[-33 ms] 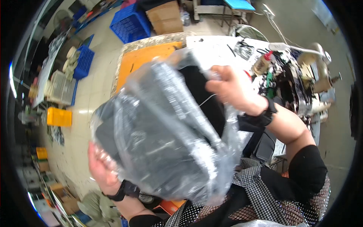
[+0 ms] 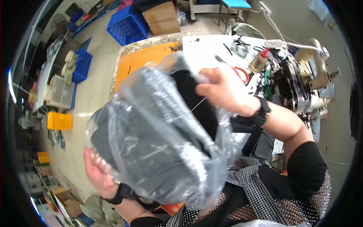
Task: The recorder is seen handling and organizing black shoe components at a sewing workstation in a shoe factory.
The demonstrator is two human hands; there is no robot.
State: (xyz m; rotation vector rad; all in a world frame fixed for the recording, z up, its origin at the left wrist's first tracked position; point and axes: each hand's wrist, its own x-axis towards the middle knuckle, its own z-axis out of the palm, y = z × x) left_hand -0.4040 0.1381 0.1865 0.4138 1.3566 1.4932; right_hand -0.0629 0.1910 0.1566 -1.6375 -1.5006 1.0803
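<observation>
A large clear plastic bag (image 2: 151,140) with dark folded cloth inside spans the space between my hands, above the worktable. Its mouth gapes toward the right, baring black cloth (image 2: 196,106) with a thin white thread (image 2: 199,104) lying across it. My right hand (image 2: 227,89) is closed, pinching the bag's upper right edge between thumb and fingers. At the lower left, my left hand (image 2: 99,174) grips the bag's side; the plastic partly covers its fingers.
Red-handled scissors (image 2: 242,73) and a red-capped bottle (image 2: 260,60) lie beyond my right hand. A sewing machine (image 2: 317,72) stands among black scraps at right. An orange board (image 2: 140,58) covers the table's far left. Blue crates (image 2: 128,26) sit on the floor.
Both hands and the bag have shifted slightly left in the picture. More of the red-handled scissors now shows past my right hand.
</observation>
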